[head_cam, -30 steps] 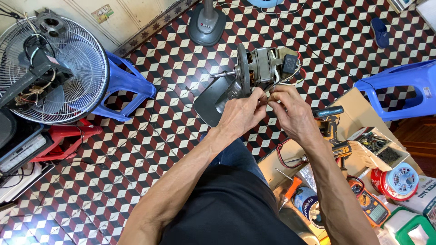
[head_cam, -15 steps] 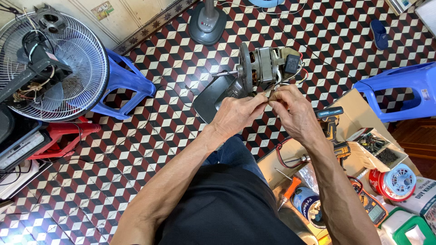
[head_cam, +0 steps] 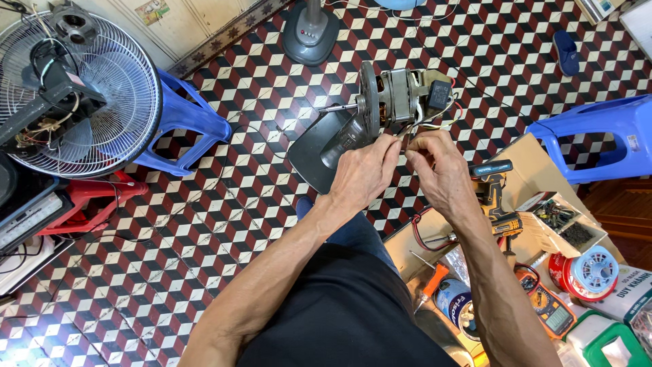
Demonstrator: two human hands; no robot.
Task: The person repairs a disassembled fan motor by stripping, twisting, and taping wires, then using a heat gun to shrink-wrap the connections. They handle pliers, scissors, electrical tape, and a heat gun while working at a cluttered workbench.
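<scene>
the left hand (head_cam: pixel 363 173) and right hand (head_cam: pixel 441 170) pinch thin wires (head_cam: pixel 424 122) between fingertips, just below a fan motor (head_cam: pixel 394 98). the motor sits above the tiled floor (head_cam: pixel 204 224), beside a cardboard box (head_cam: pixel 536 170).

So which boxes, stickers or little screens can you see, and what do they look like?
Meter: bottom right, orange case, grey screen.
Round can: beside it, blue label.
Box: far right edge, white and green.
Sticker: top left on the pale wall, small and colourful.
</scene>
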